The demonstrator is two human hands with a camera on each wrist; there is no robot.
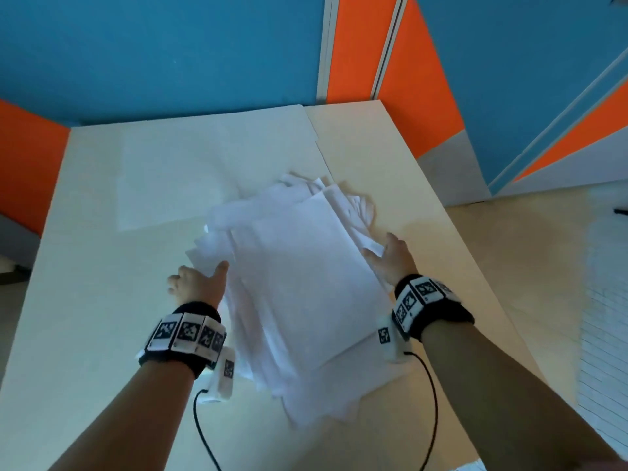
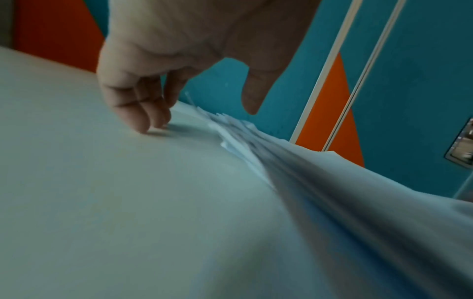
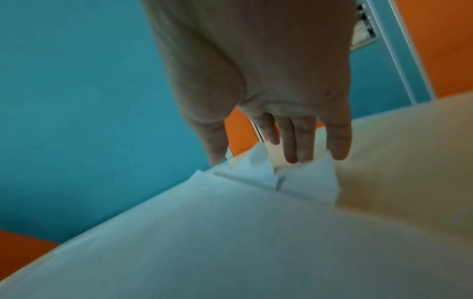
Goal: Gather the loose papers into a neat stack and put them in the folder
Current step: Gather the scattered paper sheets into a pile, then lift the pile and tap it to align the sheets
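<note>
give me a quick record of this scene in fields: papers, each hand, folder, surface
papers: white sheets in a rough, fanned pile, edges not lined up
left hand: at the pile's left edge, fingertips on the table, gripping nothing
right hand: at the pile's right edge, fingers straight, over a sheet corner
folder: pale, open and flat behind the pile, no pile sheets inside yet
surface: light table
stage: squaring up the pile, not yet neat

Black wristbands (image 1: 185,329) carry white tags, with cables (image 1: 204,436).
</note>
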